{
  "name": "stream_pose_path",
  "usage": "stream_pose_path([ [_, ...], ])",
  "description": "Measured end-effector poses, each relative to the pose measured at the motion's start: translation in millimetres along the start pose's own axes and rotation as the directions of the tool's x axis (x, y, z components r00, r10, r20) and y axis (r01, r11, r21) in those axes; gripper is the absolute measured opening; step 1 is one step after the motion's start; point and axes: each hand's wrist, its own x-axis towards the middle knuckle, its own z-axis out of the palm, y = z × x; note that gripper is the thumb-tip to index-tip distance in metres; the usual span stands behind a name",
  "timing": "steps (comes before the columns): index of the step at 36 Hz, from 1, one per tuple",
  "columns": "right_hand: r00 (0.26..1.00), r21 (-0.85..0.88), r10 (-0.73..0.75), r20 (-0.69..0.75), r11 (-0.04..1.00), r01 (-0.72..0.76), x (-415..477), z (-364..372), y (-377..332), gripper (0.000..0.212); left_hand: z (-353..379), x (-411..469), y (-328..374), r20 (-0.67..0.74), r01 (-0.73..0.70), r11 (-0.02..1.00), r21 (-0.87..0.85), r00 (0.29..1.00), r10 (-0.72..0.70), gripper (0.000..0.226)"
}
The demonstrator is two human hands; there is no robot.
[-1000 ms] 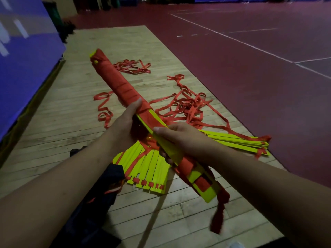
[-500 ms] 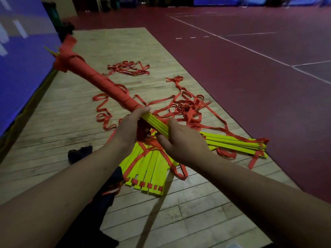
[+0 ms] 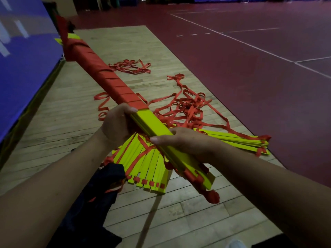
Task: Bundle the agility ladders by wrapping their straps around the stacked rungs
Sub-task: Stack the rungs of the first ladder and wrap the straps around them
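Held bundle: a stack of flat yellow plastic rungs (image 3: pixel 152 122) is held above the floor, slanting from near right to far left, with both hands at its middle.
Wrap: a red woven strap (image 3: pixel 111 77) is coiled tightly over the far half and ends right at the left thumb. The near half is bare yellow.
Far tip: a flap of strap sticks up there, dim against the dark background and hard to make out.
Near tip: a red strap clump (image 3: pixel 212 196) hangs under it. How it is attached cannot be told.
Left hand (image 3: pixel 118 126): it grips the stack from the side, thumb tip on the top edge. The fingers curl underneath, out of sight.
Right hand (image 3: pixel 184 142): it is laid over the stack, thumb stretched along the near edge. The fingers wrap behind it, so their spacing cannot be told.
Below the hands: a fan of yellow rungs (image 3: pixel 146 167) lies on the pale wooden floor (image 3: pixel 62 104), partly covered by the hands.
Right: a second flat yellow rung pile (image 3: pixel 232 140) lies beside the right wrist.
Beyond: a tangle of loose red straps (image 3: pixel 188 108) is partly hidden by the bundle.
Near left: a dark cloth item (image 3: pixel 100 194) is too dim to identify.
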Motion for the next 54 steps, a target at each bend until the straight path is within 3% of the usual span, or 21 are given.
stream_pose_path([
  [4,0.995,0.091,-0.052,0.086,0.995,0.044,0.6,0.7,4.7,0.037,-1.3,-1.6,-1.5,0.019,0.073,0.997,0.013,0.997,-0.074,0.043],
  [6,0.991,0.098,-0.097,0.088,0.991,0.088,-1.9,-1.3,2.4,0.029,2.2,-1.9,-0.4,0.01,0.133,0.981,0.14,0.991,-0.136,0.037],
  [9,0.989,-0.064,-0.135,-0.059,0.989,0.131,-3.9,-2.2,-0.8,0.021,2.1,4.0,-5.7,-0.158,0.256,0.897,0.36,0.964,-0.212,0.049],
  [11,0.97,-0.261,-0.15,-0.193,0.96,0.097,-0.5,-2.5,0.5,0.03,2.7,6.1,-9.8,-0.23,0.341,0.811,0.476,0.938,-0.259,0.073],
  [13,0.932,-0.503,-0.178,-0.314,0.864,-0.004,5.0,-0.4,3.9,0.041,9.8,4.9,-12.9,-0.272,0.364,0.749,0.554,0.929,-0.25,0.078],
  [16,0.844,-0.799,-0.313,-0.435,0.567,-0.202,10.4,9.0,10.3,0.04,26.1,6.4,-19.6,-0.333,0.331,0.784,0.525,0.928,-0.169,0.076],
  [19,0.821,-0.855,-0.428,-0.378,0.502,-0.132,13.2,18.6,12.9,0.037,34.4,8.2,-26.2,-0.432,0.282,0.872,0.4,0.897,-0.092,0.055],
  [23,0.828,-0.67,-0.434,-0.356,0.736,0.097,12.1,25.4,3.4,0.027,25.4,7.0,-21.8,-0.515,0.223,0.928,0.3,0.856,-0.039,0.027],
  [25,0.827,-0.565,-0.404,-0.391,0.814,0.131,12.4,22.7,-1.8,0.019,18.5,6.5,-17.3,-0.493,0.185,0.931,0.315,0.87,-0.006,0.019],
  [28,0.86,-0.494,-0.318,-0.4,0.865,0.09,12.4,11.0,-7.0,0.024,13.8,4.7,-7.1,-0.428,0.118,0.951,0.287,0.904,0.017,0.015],
  [31,0.964,-0.021,-0.02,-0.265,1.0,0.015,10.0,2.4,-0.8,0.043,7.7,3.6,0.6,-0.336,0.067,0.957,0.282,0.941,0.033,0.023],
  [33,0.998,0.228,0.056,-0.014,0.972,-0.052,5.3,1.8,2.8,0.051,4.2,0.8,3.7,-0.272,0.049,0.951,0.304,0.962,0.038,0.039],
  [36,0.97,0.361,-0.051,0.239,0.932,-0.04,1.1,5.6,3.3,0.052,2.6,-0.4,4.5,-0.216,0.004,0.954,0.301,0.974,0.064,0.04],
  [38,0.957,0.416,-0.125,0.261,0.909,0.005,0.7,9.3,1.3,0.046,4.6,-0.4,6.8,-0.185,-0.027,0.963,0.267,0.98,0.078,0.035],
  [41,0.969,0.449,-0.154,0.194,0.892,0.052,-1.2,12.5,-2.8,0.036,1.3,0.2,8.0,-0.168,-0.015,0.969,0.245,0.984,0.058,0.046],
  [45,0.99,0.271,-0.137,0.024,0.954,0.126,-6.1,9.6,-9.2,0.035,-0.4,1.2,5.5,-0.187,0.077,0.968,0.241,0.982,-0.031,0.044],
  [48,0.982,-0.002,-0.154,-0.107,0.988,0.155,-9.4,6.4,-12.4,0.027,3.2,0.9,6.0,-0.243,0.253,0.908,0.334,0.954,-0.176,0.049],
  [51,0.955,-0.201,-0.181,-0.236,0.97,0.134,-6.0,4.8,-9.1,0.019,8.7,-0.8,1.0,-0.351,0.445,0.75,0.489,0.888,-0.298,0.07],
  [53,0.924,-0.367,-0.203,-0.324,0.927,0.075,-0.9,4.5,-4.8,0.019,13.9,1.6,-3.8,-0.389,0.452,0.723,0.522,0.881,-0.27,0.061],
  [54,0.906,-0.513,-0.226,-0.358,0.858,0.011,0.8,4.6,-3.6,0.021,16.7,3.8,-6.1,-0.396,0.432,0.736,0.521,0.886,-0.24,0.057],
])
